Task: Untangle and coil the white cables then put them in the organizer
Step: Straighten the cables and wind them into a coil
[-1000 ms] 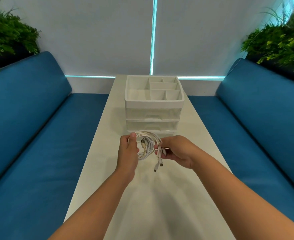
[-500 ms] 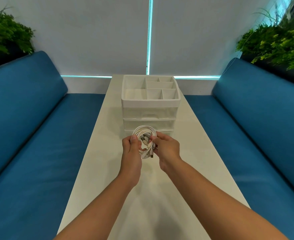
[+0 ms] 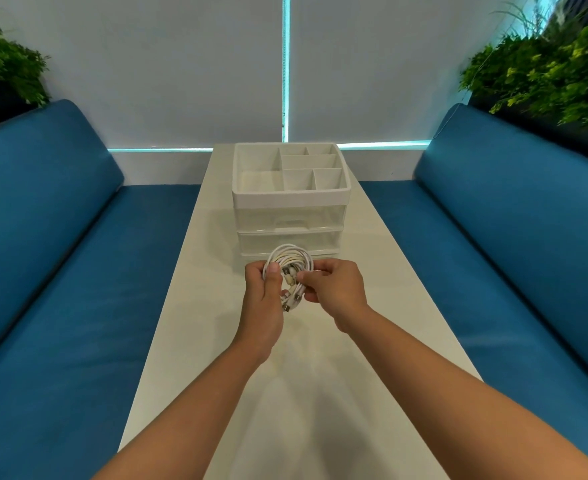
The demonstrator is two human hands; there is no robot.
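A bundle of coiled white cables is held above the white table, just in front of the organizer. My left hand grips the coil's left side, thumb on top. My right hand pinches the cable ends at the coil's right side; a few plug ends hang down between my hands. The white organizer stands farther back on the table, with open top compartments that look empty and two clear drawers below, both closed.
The long white table runs away from me between two blue sofas. Green plants stand behind the sofa backs on both sides. A white wall with a lit strip lies behind the organizer.
My right hand moved in from the right and closed on the coil's side, gathering the dangling plug ends. The coil has become tighter and sits a little nearer the organizer.
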